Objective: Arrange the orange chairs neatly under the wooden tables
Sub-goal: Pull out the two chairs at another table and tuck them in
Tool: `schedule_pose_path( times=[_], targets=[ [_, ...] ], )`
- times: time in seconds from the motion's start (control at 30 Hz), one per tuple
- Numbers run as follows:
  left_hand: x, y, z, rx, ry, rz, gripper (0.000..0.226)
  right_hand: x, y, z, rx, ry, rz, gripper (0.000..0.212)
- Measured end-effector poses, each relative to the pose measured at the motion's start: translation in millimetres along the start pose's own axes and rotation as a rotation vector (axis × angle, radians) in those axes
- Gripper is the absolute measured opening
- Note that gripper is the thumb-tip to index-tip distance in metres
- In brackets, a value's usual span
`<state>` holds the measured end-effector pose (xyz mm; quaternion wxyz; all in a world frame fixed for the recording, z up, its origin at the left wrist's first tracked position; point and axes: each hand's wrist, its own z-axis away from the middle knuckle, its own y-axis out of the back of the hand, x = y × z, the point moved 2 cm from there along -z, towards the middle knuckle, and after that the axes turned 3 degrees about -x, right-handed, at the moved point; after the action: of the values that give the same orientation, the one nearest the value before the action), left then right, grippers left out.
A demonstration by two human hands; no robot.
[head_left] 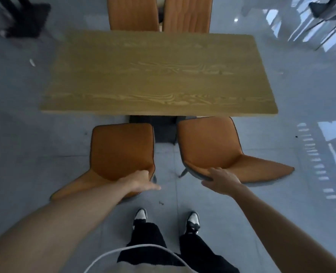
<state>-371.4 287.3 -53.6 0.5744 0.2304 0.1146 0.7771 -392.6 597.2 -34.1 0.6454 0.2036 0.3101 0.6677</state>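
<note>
Head view: 2 orange chairs held by their backrests, ready for pushing under the wooden surface (159, 75).

Left grip (141, 181) closed over left chair (121, 150) backrest; right grip (222, 182) clasping right chair (212, 144) backrest; both seats ahead, barely tucked, right one angled.

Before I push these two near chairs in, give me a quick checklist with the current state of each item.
1. Left hand on the backrest of the left chair: ok.
2. Right hand on the backrest of the right chair: ok, resting on its edge; grip cannot tell.
3. Left chair square to the wooden table: ok, roughly.
4. Right chair square to the table: not ok, angled.
5. Floor between chairs and table base free: ok.
6. Far chairs already tucked: ok.
</note>
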Motion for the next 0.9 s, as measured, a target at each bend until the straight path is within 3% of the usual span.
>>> schedule_pose_path(
  times=[0.1,0.2,0.33,0.5,0.77,0.9],
  targets=[
    [-2.9,-29.8,7.7,0.002,0.064,-0.059,0.080,17.1,-8.0,1.1,-0.038,0.126,0.149,0.047],
    [-0.4,-44.9,16.0,0.134,0.084,-0.191,0.049,41.6,-8.1,-0.5,-0.021,0.124,0.230,0.053],
    [-14.3,-49.3,18.6,0.254,0.156,-0.370,0.043,52.4,-12.1,-10.3,0.090,0.125,0.270,0.039],
    [-20.8,-56.0,14.6,0.344,0.078,-0.283,0.013,48.2,-23.0,-12.3,0.210,0.203,0.277,0.019],
    [30.6,-68.2,12.8,0.482,-0.184,-0.341,0.032,16.9,-40.4,-7.4,0.267,0.316,0.267,0.015],
    [22.4,-75.1,10.4,0.493,-0.297,-0.293,0.044,18.1,-45.2,-3.2,0.269,0.347,0.284,0.014]
  ],
)
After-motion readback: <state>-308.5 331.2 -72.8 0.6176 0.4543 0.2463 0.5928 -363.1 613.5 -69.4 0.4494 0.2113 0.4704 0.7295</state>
